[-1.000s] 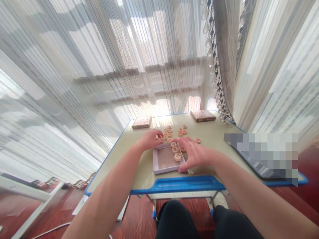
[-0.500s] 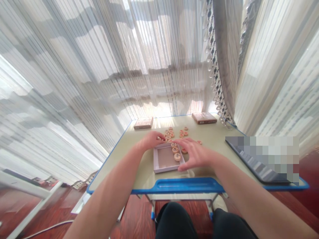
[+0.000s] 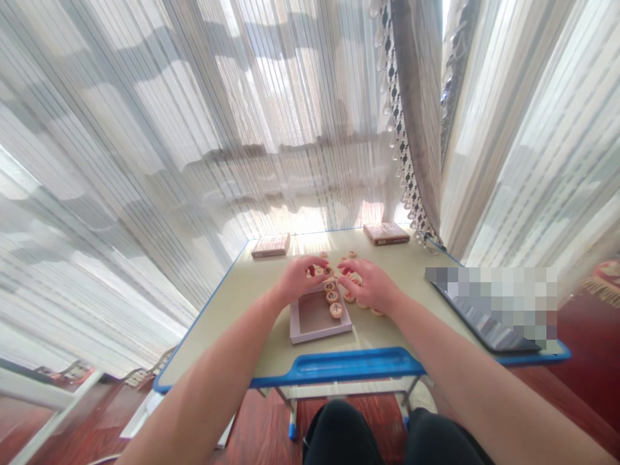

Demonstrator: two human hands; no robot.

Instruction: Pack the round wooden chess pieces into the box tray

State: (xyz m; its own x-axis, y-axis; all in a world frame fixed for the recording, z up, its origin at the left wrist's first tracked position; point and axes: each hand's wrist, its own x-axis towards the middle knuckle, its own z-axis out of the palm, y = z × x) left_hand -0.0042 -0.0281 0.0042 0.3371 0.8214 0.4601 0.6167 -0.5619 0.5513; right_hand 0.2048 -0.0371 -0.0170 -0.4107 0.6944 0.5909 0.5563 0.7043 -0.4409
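My left hand (image 3: pixel 303 278) is over the far edge of a shallow open box (image 3: pixel 312 318), thumb and fingers closed on the rim of a xiangqi piece (image 3: pixel 328 271) with a dark character. Just right of that piece, my right hand (image 3: pixel 368 283) has its fingers curved and apart, and I see nothing held in it. Inside the box, several round wooden pieces (image 3: pixel 332 297) make a column along the right wall. Red-marked pieces (image 3: pixel 349 297) lie on the table beside the box, partly covered by my right hand. Other pieces behind my hands are partly hidden.
Flat boxes stand at the back of the table, one on the left (image 3: pixel 271 245) and one on the right (image 3: pixel 386 233). A dark flat device (image 3: pixel 477 316), partly blurred out, lies at the right edge. A blue tray rim (image 3: pixel 356 363) runs along the front.
My left hand has drawn a piece from the group toward the box's far right corner. My right hand has moved away from the box's right side, up toward that piece. The view has shifted slightly.
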